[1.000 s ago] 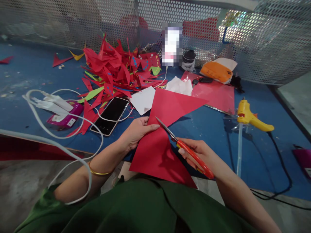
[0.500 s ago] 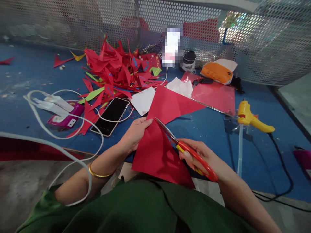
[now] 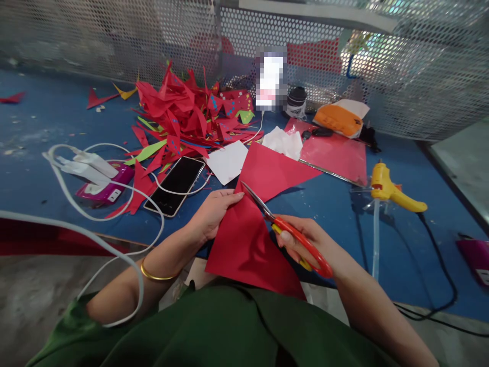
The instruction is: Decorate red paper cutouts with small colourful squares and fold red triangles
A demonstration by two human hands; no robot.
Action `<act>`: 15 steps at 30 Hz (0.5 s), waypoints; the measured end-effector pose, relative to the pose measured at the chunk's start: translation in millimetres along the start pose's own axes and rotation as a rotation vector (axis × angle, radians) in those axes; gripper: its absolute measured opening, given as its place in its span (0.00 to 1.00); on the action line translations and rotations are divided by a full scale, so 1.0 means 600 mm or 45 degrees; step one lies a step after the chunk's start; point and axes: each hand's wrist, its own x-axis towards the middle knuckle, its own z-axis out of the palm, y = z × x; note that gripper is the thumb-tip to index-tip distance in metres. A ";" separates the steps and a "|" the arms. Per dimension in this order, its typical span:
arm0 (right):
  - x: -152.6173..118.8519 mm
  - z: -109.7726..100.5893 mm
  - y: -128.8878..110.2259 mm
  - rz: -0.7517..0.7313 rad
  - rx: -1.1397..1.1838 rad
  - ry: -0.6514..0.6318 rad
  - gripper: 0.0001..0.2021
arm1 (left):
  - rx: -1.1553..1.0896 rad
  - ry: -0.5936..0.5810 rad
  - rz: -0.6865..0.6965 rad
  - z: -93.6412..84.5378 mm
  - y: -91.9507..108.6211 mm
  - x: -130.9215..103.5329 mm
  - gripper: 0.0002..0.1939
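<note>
My left hand point(image 3: 217, 211) pinches the left edge of a red sheet of paper point(image 3: 244, 244) between thumb and fingers. A long cut runs into the sheet from the right, and its far flap point(image 3: 277, 171) spreads out over the table. In my right hand point(image 3: 303, 237) is a pair of scissors point(image 3: 294, 234) with red and yellow handles. Their blades look nearly closed, with the tip at the inner end of the cut, close to my left thumb. The sheet's near part hangs over the table edge toward my green top.
A heap of red paper cut-outs point(image 3: 183, 112) lies at the back left. Nearer are a phone point(image 3: 175, 186), a purple power adapter point(image 3: 101, 188) and looping white cables point(image 3: 162, 214). A yellow glue gun point(image 3: 393, 188) stands right, its black cord trailing. Perforated metal mesh point(image 3: 153, 35) closes the back.
The scissors and my right hand have moved slightly left and up, the tip a little further into the red paper. My left hand keeps its hold. The view has shifted slightly.
</note>
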 end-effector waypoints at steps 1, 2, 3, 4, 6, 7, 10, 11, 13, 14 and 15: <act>0.004 0.001 0.000 0.004 0.005 0.000 0.22 | -0.002 -0.003 -0.010 0.001 0.001 -0.001 0.05; 0.007 0.001 -0.001 0.015 0.007 0.001 0.22 | -0.003 -0.005 -0.018 0.001 0.001 -0.001 0.07; 0.010 0.002 -0.002 0.027 0.007 0.004 0.22 | -0.004 -0.008 -0.024 0.002 0.002 -0.002 0.08; 0.012 0.003 -0.003 0.038 0.006 0.010 0.23 | -0.005 -0.010 -0.030 0.002 0.003 -0.003 0.09; 0.015 0.005 -0.005 0.051 0.008 0.024 0.23 | -0.008 -0.011 -0.036 0.002 0.004 -0.003 0.11; 0.016 0.006 -0.005 0.050 0.011 0.030 0.23 | -0.009 -0.006 -0.036 0.002 0.005 -0.004 0.11; 0.017 0.008 -0.004 0.033 0.012 0.042 0.23 | -0.006 0.001 -0.027 0.001 0.004 -0.004 0.08; 0.018 0.008 -0.004 0.029 0.008 0.047 0.23 | -0.006 -0.003 -0.024 0.001 0.004 -0.003 0.07; 0.019 0.009 -0.002 0.028 -0.007 0.061 0.23 | -0.012 -0.012 -0.014 0.000 0.003 -0.003 0.07; 0.019 0.008 -0.001 0.028 -0.015 0.067 0.23 | -0.017 -0.014 -0.007 0.000 0.002 -0.003 0.06; 0.019 0.008 0.000 0.028 -0.023 0.073 0.23 | -0.020 -0.014 0.002 -0.001 0.002 -0.002 0.06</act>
